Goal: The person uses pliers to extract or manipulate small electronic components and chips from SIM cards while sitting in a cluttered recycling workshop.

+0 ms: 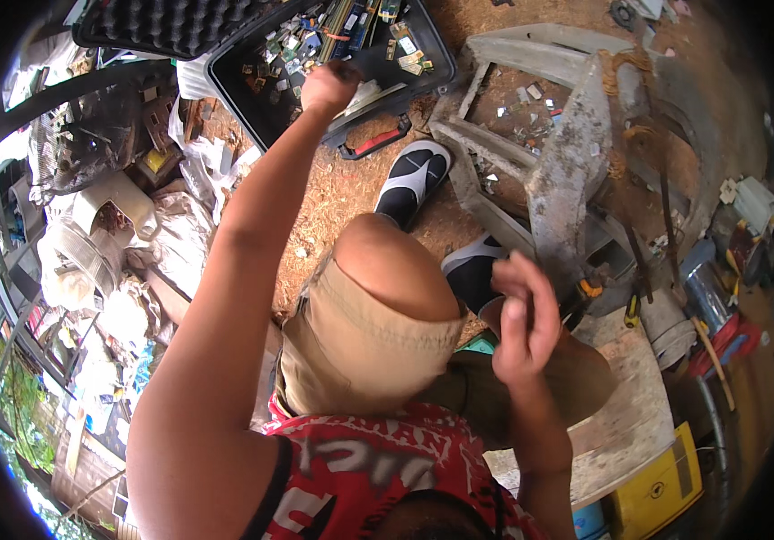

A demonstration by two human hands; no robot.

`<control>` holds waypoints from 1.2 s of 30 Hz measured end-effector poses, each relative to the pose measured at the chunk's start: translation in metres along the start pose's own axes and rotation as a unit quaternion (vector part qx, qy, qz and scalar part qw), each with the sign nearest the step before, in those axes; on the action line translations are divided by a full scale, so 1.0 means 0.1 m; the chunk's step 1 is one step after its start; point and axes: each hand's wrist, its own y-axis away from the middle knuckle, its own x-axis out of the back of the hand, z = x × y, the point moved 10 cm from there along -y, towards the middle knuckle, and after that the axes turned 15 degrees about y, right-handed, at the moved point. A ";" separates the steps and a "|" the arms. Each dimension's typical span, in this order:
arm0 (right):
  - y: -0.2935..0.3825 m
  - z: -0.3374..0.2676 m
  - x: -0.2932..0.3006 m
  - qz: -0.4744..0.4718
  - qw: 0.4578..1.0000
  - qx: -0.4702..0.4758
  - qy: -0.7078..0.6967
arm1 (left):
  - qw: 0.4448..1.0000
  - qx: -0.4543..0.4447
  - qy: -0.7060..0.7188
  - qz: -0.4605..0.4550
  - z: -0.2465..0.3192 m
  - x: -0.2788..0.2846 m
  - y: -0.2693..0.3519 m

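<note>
My left hand [329, 86] is over the near part of an open black plastic case [228, 101], its fingers curled and turned away, so whether it holds anything cannot be made out. Memory modules [354, 23] stand bundled at the case's far side, with small circuit pieces and chips [292, 44] scattered beside them. Whitish flat strips [377, 98] lie close to the hand. My right hand [527, 314] is raised above my right leg, away from the case, with fingers loosely bent and nothing visible in it.
A weathered grey frame [566, 155] stands right of the case, small scraps inside it. A yellow-and-black screwdriver handle [632, 310] is by a worn board [630, 405]. A yellow case [660, 489] lies lower right. Plastic bags and a cut plastic jug [117, 206] crowd the left.
</note>
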 end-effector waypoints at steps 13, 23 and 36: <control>-0.71 -0.95 0.14 0.044 0.982 0.115 -0.143 | 0.732 -0.017 0.484 -0.480 2.85 0.63 2.66; 0.55 -0.86 1.29 0.140 0.967 0.097 -0.187 | 0.499 0.087 0.685 -0.524 3.29 0.34 4.02; 1.90 -0.72 1.06 0.108 0.947 0.140 -0.269 | 0.381 0.064 0.722 -0.575 2.80 0.58 5.46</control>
